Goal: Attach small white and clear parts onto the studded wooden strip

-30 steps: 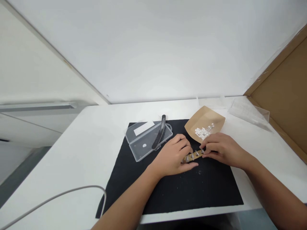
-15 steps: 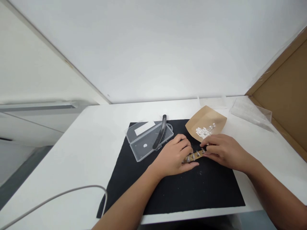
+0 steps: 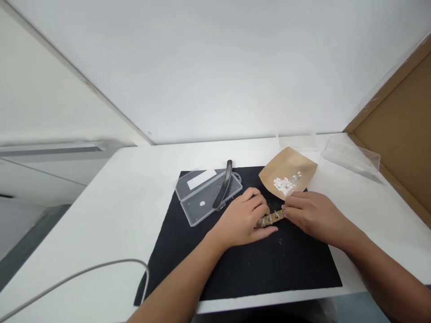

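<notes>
A narrow tan strip (image 3: 276, 217) with several small clear and metallic pieces along it lies over the black mat (image 3: 269, 269). My left hand (image 3: 247, 217) is closed around the strip's left part, thumb along the near side and fingers over the far side. At the strip's right end, the fingertips of my right hand (image 3: 308, 215) are pinched together and cover that end. What exactly they grip there is hidden. Just beyond my right hand sits a brown paper tray (image 3: 278, 161) with a heap of small white pieces (image 3: 285, 185).
Left of my hands lies an opened clear plastic case (image 3: 193, 211) with a white label. A black curved bar (image 3: 222, 185) rests across it. Clear plastic sheets (image 3: 350, 154) are at the back right, by a cardboard panel (image 3: 400, 121). A grey cable (image 3: 101, 264) crosses the front left.
My right fingers have closed together over the strip's right end, where thumb and fingers were slightly apart before. My left hand keeps its hold. The whole view has shifted slightly.
</notes>
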The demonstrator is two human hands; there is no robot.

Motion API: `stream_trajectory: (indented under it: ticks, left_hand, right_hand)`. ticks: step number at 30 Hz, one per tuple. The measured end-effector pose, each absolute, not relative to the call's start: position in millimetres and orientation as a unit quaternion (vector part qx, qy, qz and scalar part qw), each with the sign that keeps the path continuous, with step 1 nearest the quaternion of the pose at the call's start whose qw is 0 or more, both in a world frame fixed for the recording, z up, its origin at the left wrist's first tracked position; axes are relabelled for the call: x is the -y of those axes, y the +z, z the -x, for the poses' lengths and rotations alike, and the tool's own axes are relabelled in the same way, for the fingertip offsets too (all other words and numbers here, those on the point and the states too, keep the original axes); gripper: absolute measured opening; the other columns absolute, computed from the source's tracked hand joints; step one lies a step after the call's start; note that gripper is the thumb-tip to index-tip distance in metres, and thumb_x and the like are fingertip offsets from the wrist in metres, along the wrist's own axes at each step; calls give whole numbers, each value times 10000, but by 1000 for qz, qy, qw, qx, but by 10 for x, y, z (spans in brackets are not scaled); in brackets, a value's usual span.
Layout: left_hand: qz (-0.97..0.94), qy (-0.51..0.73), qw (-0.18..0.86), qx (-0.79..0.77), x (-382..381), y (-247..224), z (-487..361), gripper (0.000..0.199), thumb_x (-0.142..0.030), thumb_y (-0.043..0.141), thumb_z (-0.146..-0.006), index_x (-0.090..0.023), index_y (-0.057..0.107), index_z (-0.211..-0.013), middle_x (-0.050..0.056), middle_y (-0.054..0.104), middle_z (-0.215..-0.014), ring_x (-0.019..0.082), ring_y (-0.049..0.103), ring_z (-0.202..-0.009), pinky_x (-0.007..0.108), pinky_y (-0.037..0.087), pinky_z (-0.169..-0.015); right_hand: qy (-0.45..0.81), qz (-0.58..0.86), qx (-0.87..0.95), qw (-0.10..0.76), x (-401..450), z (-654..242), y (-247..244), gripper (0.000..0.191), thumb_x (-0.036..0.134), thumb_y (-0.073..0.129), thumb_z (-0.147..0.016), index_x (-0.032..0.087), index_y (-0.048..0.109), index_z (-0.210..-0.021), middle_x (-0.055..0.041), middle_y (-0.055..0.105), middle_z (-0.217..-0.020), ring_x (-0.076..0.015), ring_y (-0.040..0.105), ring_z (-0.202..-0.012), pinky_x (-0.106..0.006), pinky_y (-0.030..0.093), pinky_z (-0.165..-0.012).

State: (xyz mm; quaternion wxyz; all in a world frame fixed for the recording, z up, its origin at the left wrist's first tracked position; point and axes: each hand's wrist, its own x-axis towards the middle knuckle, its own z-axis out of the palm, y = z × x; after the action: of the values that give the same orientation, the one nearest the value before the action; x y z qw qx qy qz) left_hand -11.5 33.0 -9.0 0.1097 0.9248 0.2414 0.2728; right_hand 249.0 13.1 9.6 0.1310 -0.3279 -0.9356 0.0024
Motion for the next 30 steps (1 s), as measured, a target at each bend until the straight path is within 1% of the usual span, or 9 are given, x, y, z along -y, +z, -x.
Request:
stream_trajectory:
  ticks: [5,9,12,15,18,20,24,27,30]
  left_hand:
    - [-928,248,117,-253,-321,-90,119,288,-454,690,-958,-169,658,-990,105,679,-938,298,559,-1043,439,545,-927]
    - [-931,212,139,-263,-320,-106,129,326,-454,759,-896,-185,661,-1052,89,681,-932,310,557,-1074,429,543,-911]
    - [-933,195,152,-263,-332,-128,144,315,-427,800,-868,-188,669,-1027,78,683,-911,306,555,-1080,395,535,-874]
    - [-931,196,157,-266,-346,-152,155,304,-410,822,-860,-181,685,-1006,78,695,-902,294,556,-1070,379,526,-865]
    - [-924,199,176,-276,-370,-173,163,235,-352,839,-843,-179,706,-929,77,716,-892,278,556,-1045,359,515,-850]
    - [-925,191,199,-262,-393,-183,169,214,-322,854,-820,-173,725,-904,73,729,-870,277,551,-1045,345,508,-836]
    - [-921,218,230,-229,-411,-182,157,235,-317,877,-778,-182,761,-932,64,758,-888,271,553,-1050,338,506,-834]
    - [-915,273,224,-193,-353,-147,83,261,-351,856,-804,-193,775,-995,62,767,-903,254,577,-1005,376,512,-893]
    - [-913,319,203,-156,-238,-94,-28,298,-364,828,-827,-193,772,-1064,66,768,-878,249,600,-972,414,514,-927]
  right_hand:
    - [5,337,934,117,-104,-2477,95,284,128,514,-1042,203,597,-782,-19,616,-782,-169,523,-720,-337,280,-594]
    - [-3,346,931,115,-114,-2463,116,290,164,527,-1049,202,606,-772,-18,629,-788,-173,548,-739,-328,314,-595]
    - [9,341,932,122,-130,-2500,175,186,173,614,-1006,206,650,-826,-21,669,-823,-189,585,-791,-314,386,-640]
    - [44,351,922,158,-57,-2585,212,39,217,726,-947,223,687,-948,-34,724,-920,-215,637,-908,-314,472,-726]
    - [57,415,881,221,153,-2661,97,116,273,738,-946,252,692,-1051,-47,742,-1042,-231,670,-985,-336,528,-775]
    - [60,482,834,263,326,-2679,-75,148,315,712,-968,270,690,-1107,-45,738,-1060,-227,684,-967,-351,547,-782]
    - [133,550,755,332,599,-2630,-406,373,407,726,-955,277,622,-1288,-41,733,-1072,-217,689,-937,-377,580,-828]
    - [184,563,706,388,711,-2578,-481,534,458,764,-924,269,575,-1385,-53,729,-1125,-214,686,-922,-366,580,-809]
    - [224,554,690,409,791,-2561,-462,468,473,750,-937,257,643,-1338,-42,722,-1001,-207,667,-834,-341,556,-744]
